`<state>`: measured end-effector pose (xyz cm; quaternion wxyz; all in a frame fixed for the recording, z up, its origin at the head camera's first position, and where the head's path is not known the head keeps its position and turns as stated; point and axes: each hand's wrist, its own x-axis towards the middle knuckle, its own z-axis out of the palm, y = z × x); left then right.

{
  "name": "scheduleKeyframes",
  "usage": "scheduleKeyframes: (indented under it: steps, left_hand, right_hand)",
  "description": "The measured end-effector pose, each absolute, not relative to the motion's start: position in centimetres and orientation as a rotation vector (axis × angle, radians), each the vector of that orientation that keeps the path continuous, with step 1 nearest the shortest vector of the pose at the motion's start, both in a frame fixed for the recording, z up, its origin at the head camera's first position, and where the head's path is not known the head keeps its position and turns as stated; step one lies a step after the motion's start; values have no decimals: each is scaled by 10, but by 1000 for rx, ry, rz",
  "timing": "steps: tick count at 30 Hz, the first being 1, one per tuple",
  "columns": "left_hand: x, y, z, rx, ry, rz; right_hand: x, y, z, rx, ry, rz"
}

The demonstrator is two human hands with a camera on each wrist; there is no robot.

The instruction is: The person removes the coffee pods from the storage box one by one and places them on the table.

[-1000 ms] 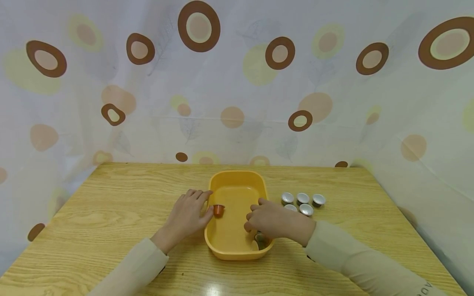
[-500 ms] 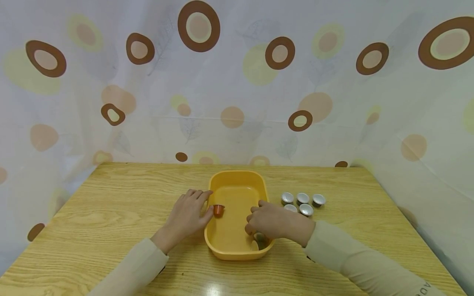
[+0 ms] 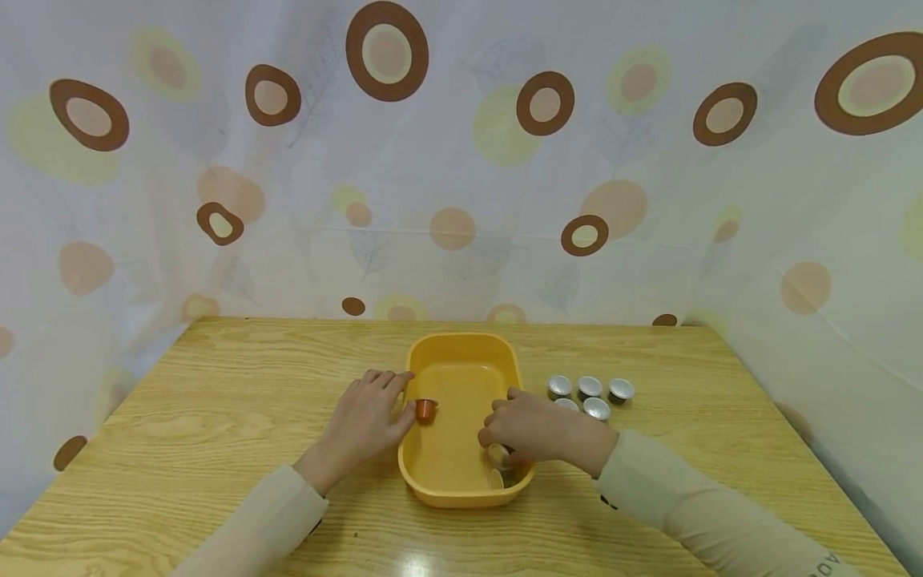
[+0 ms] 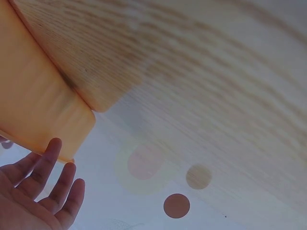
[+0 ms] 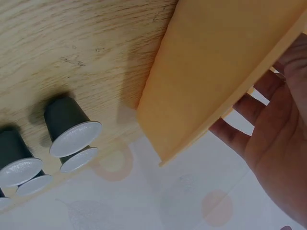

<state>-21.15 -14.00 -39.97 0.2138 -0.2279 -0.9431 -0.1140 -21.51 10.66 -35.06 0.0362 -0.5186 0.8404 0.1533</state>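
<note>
My left hand (image 3: 366,409) rests at the left rim of a yellow plastic tub (image 3: 461,498), thumb by the rim and fingers loosely extended. In the left wrist view, those fingers (image 4: 52,165) lie along the tub's outer side. Near the thumb, inside the tub, sits an orange coffee capsule (image 3: 426,411). My right hand (image 3: 530,426) reaches over the right rim with fingers bent down inside, gripping a coffee capsule (image 3: 499,457) whose tan lid shows under the hand. Another capsule (image 3: 496,479) lies in the near right corner. The right fingertips are hidden behind the tub wall in the right wrist view.
Right of the tub, several dark coffee capsules (image 5: 67,122) stand lid up on the wooden table (image 3: 274,361), partly behind my right forearm. A patterned cloth (image 3: 461,160) hangs behind the table and along its sides.
My right hand has shifted slightly, and the capsule beneath it has turned from showing its dark side to showing its tan lid. The left hand and the tub stay put.
</note>
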Motion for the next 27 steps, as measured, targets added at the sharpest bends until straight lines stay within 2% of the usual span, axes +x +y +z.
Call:
scheduleKeyframes:
  steps: [17, 27]
  left_hand:
    - [-211, -139, -399, -618, -2633, -303]
    - [-211, -139, -399, -614, -2638, -315]
  right_hand:
    - [-218, 104, -360, -1534, 2639, 600]
    - [-219, 106, -361, -1619, 2706, 550]
